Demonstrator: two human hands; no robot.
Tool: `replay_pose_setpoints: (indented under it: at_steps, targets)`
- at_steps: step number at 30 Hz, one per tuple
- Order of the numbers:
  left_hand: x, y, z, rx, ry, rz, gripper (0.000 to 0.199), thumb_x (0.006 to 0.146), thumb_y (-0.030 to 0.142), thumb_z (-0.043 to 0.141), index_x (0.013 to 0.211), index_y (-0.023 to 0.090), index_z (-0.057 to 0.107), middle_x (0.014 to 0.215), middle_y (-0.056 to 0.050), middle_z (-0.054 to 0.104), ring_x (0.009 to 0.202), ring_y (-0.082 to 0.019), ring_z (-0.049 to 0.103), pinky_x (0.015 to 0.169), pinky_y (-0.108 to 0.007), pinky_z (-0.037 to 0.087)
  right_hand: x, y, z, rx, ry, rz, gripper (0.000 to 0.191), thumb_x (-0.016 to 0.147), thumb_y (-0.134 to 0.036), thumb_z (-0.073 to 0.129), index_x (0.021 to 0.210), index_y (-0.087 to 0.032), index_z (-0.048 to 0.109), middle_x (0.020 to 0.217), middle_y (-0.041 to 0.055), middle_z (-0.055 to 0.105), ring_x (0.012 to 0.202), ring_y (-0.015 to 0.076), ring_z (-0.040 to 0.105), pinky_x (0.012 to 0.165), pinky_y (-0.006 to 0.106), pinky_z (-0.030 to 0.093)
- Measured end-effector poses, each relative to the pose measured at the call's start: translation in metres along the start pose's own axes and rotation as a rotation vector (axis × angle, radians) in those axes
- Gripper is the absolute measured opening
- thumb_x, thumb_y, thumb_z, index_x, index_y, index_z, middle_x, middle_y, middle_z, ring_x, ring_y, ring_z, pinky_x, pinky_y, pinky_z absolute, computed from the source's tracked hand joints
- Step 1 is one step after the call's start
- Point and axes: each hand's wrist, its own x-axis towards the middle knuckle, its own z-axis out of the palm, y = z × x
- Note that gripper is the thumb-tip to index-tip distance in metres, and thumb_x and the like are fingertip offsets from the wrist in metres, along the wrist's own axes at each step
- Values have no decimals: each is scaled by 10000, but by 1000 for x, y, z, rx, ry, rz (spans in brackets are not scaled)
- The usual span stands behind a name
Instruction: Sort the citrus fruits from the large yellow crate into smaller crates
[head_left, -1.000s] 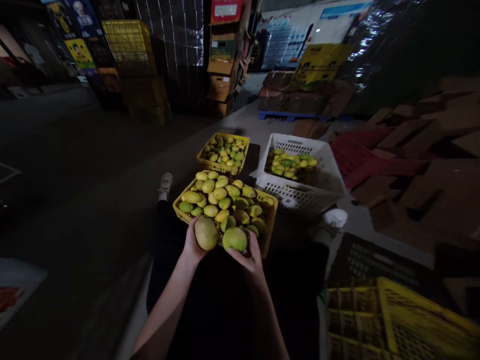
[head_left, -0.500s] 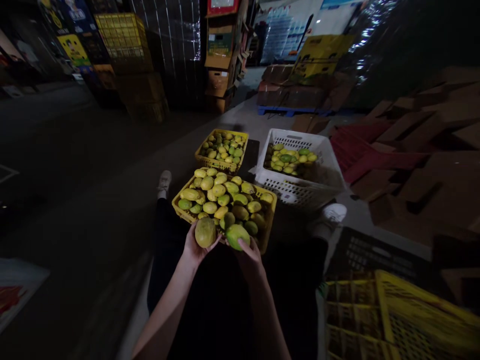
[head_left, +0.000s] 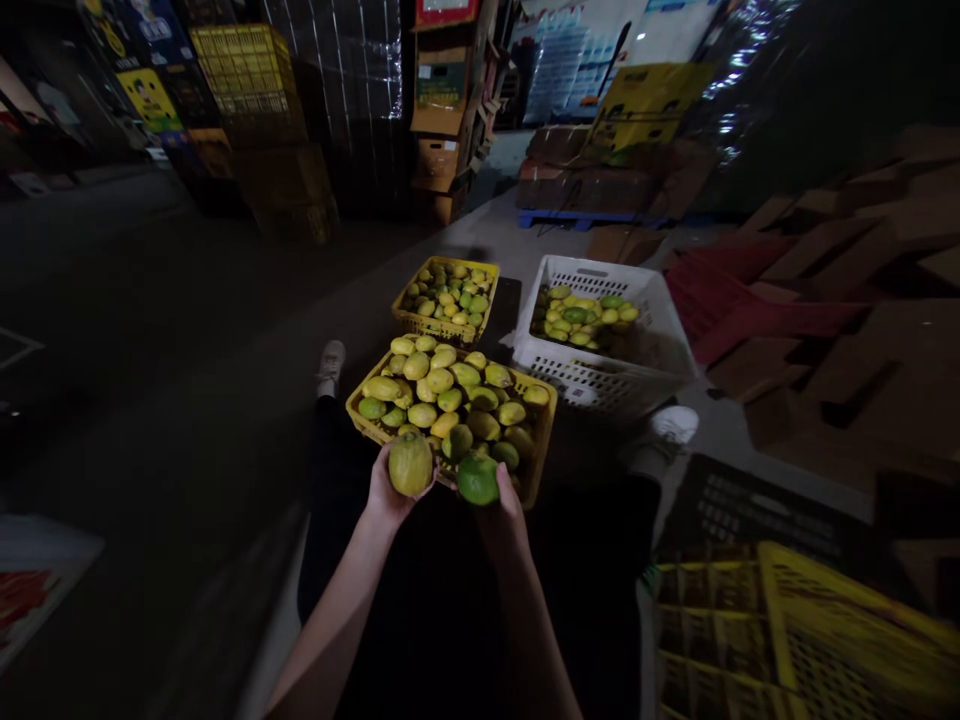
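A yellowish fruit [head_left: 410, 464] is cupped by the curled fingers of the left hand [head_left: 390, 490], and a green fruit [head_left: 478, 480] by the right hand [head_left: 501, 512], low in the middle. Both are held over the near edge of the full yellow crate [head_left: 544, 440]. A fruit could slip and get bruised if the fingers loosen.

Fruit warehouse: stacked crates [head_left: 247, 70], cartons [head_left: 439, 155]

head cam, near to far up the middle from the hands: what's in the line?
Left hand holding a yellowish-brown fruit and right hand holding a green fruit → near yellow plastic crate of yellow-green fruit → far smaller yellow crate of fruit → stacked brown cardboard boxes.
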Motion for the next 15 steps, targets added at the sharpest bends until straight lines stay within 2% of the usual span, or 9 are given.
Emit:
replay_pose_setpoints:
  at_steps: [2, 4, 7, 10, 15]
  targets:
    - [-4, -1, 2, 30, -7, 27, 292, 836, 392, 610, 987, 159, 702, 846, -89, 748, 746, -228, 719, 675, -350, 592, -3, -4, 5, 119, -18, 81, 620, 847, -761, 594, 1038, -186, 730, 829, 71, 774, 719, 260, 736, 670, 387, 590]
    - [-8, -2, 5, 71, -47, 62, 262, 804, 397, 629, 867, 151, 692, 768, -85, 728, 663, -224, 698, 602, -335, 572, -8, -9, 9, 191, -62, 98, 599, 828, -771, 612, 978, -204, 734, 817, 57, 774, 710, 250, 736, 656, 374, 587]
    - [-14, -5, 9, 161, -194, 106, 293, 748, 422, 663, 746, 131, 688, 687, -94, 701, 587, -226, 671, 535, -324, 536, -16, -15, 13, 248, -158, 84, 613, 810, -798, 604, 901, -207, 740, 780, 60, 767, 709, 264, 741, 641, 390, 591]
    - [-17, -8, 10, 210, -301, 99, 335, 688, 451, 715, 699, 117, 692, 647, -98, 687, 564, -239, 663, 511, -324, 511, -22, -20, 14, 233, -215, 74, 615, 815, -793, 602, 878, -200, 747, 729, 69, 754, 705, 273, 741, 586, 368, 577]
    - [-15, -7, 4, 233, -335, 47, 342, 680, 458, 729, 714, 119, 698, 643, -92, 684, 610, -261, 683, 522, -321, 502, -23, -19, 11, 247, -213, 76, 570, 854, -751, 593, 864, -206, 761, 782, 63, 759, 625, 223, 705, 536, 329, 558]
